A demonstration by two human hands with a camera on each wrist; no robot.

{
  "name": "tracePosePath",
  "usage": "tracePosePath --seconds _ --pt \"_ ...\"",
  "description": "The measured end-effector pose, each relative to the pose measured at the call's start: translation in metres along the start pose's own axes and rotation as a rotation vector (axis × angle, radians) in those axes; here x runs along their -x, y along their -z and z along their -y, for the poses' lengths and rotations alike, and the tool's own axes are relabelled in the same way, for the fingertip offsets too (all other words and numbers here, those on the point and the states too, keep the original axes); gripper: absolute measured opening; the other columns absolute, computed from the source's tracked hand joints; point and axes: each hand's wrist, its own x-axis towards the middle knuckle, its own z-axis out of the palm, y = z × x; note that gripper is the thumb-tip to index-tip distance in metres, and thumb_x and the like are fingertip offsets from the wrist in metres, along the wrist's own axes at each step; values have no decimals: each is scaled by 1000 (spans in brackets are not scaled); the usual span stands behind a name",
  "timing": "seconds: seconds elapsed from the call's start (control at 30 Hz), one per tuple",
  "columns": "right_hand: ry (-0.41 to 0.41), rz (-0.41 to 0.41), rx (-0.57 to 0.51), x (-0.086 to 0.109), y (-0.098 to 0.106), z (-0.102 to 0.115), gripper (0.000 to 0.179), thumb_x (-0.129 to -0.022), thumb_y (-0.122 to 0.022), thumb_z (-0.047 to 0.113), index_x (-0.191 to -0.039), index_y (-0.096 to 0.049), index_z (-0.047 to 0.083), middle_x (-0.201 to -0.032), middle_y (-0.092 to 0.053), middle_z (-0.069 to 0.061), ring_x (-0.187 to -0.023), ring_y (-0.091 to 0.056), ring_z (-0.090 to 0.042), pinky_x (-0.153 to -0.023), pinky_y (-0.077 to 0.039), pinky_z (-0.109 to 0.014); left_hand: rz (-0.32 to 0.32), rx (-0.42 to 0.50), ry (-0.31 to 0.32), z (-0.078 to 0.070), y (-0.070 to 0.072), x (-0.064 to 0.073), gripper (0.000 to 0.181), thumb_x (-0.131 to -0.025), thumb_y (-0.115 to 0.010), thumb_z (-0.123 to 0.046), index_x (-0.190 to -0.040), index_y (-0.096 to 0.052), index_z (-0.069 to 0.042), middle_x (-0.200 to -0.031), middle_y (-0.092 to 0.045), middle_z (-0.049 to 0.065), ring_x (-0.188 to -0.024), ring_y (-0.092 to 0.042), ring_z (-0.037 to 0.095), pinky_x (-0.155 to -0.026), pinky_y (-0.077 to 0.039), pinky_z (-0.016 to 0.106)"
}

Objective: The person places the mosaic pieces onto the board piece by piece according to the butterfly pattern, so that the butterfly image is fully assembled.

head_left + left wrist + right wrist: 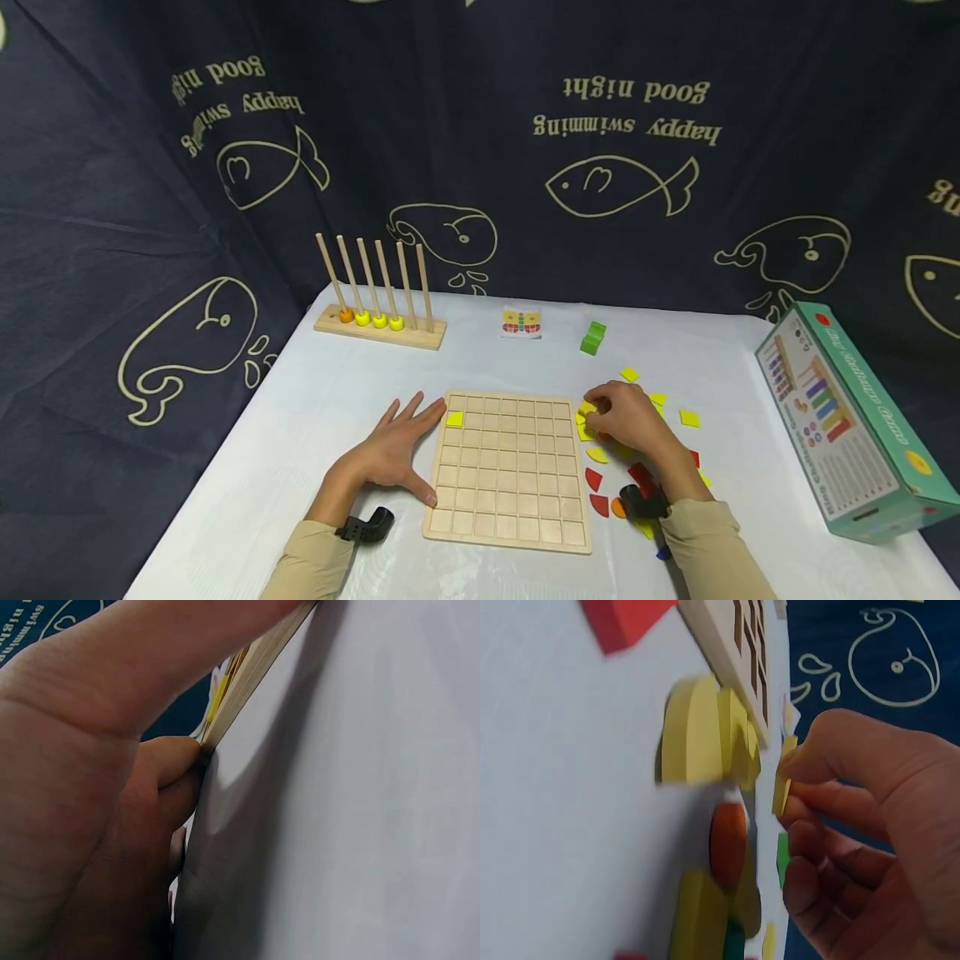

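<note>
A wooden grid board (507, 481) lies on the table with one yellow square tile (454, 418) in a cell near its far left corner. My left hand (390, 450) has its fingers spread, with thumb and fingertips at the board's left edge; the left wrist view shows fingers against the board's side (247, 682). Off the board's right edge, my right hand (630, 417) pinches a thin yellow tile (783, 784) between thumb and finger, raised off the table. Beneath it lie more yellow pieces (694, 731) and an orange round piece (728, 841).
Red quarter-round pieces (599, 505) and other loose tiles spread right of the board. Behind stand a peg rack (382, 329) with a few beads, a butterfly pattern card (521, 323) and green blocks (592, 337). A toy box (855, 433) stands at the right edge.
</note>
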Motion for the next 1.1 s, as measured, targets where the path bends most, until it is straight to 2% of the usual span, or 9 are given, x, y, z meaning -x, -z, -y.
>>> tracePosePath --seconds 0.27,0.73,1.1 --pt "103 13 -53 -7 -15 23 30 -72 -73 15 -102 -75 13 -86 -62 4 -73 -51 -14 -64 -45 -31 -9 26 -12 -2 1 0 145 -41 -75 -81 -155 -16 -12 -159 -16 2 -145 -2 29 -113 2 53" --pt "315 12 -33 -21 -44 72 25 -74 -73 16 -99 -75 16 -87 -63 9 -69 -52 -7 -63 -46 -28 -14 22 -23 -1 2 2 144 -42 -76 -79 -154 -19 -10 -159 -17 3 -145 -4 31 -113 0 55" --pt "380 80 -4 -31 -60 105 25 -78 -71 18 -103 -75 17 -90 -64 8 -72 -54 -5 -65 -47 -26 -10 21 -20 -1 4 1 144 -43 -74 -81 -155 -17 -12 -159 -17 2 -145 -4 30 -113 0 54"
